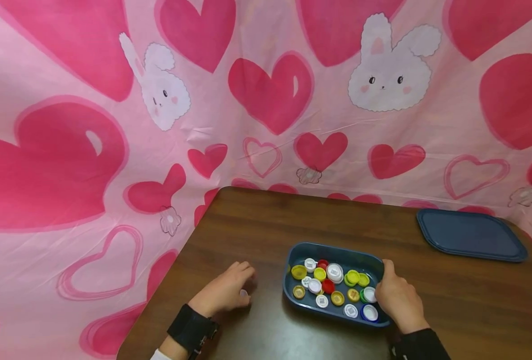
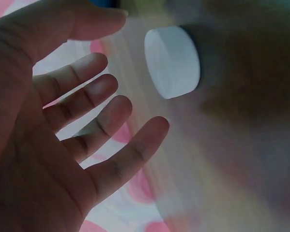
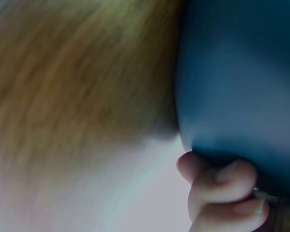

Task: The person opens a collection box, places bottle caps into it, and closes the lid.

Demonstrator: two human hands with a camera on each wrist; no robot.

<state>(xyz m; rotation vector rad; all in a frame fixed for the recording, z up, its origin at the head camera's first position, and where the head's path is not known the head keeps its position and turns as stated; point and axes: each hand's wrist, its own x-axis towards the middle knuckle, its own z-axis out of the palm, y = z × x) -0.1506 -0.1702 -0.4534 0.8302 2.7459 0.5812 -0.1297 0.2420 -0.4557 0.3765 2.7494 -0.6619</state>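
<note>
Spread fingers (image 2: pixel 86 96) of the left hand (image 1: pixel 224 292) fill the left wrist view, straight and holding nothing, with a single white cap (image 2: pixel 173 61) lying on the counter (image 1: pixel 257 225) just past the fingertips, apart from them. Across from it, the right hand (image 1: pixel 397 297) grips the near right end of the blue tray (image 1: pixel 293 295), its fingers (image 3: pixel 222 188) curled against the tray wall. Inside the tray, beside that hand, lie mixed bottle caps (image 1: pixel 333 287) in white, yellow, red, green and blue. Well beyond the right hand sits a blue lid (image 1: pixel 470 235), flat on the counter. By the look of it, a white cap has just been set down apart from the tray, so caps seem to be coming out one by one. The next move would call for a reach into the tray and a clean pinch on one small cap while the right hand steadies it.
</note>
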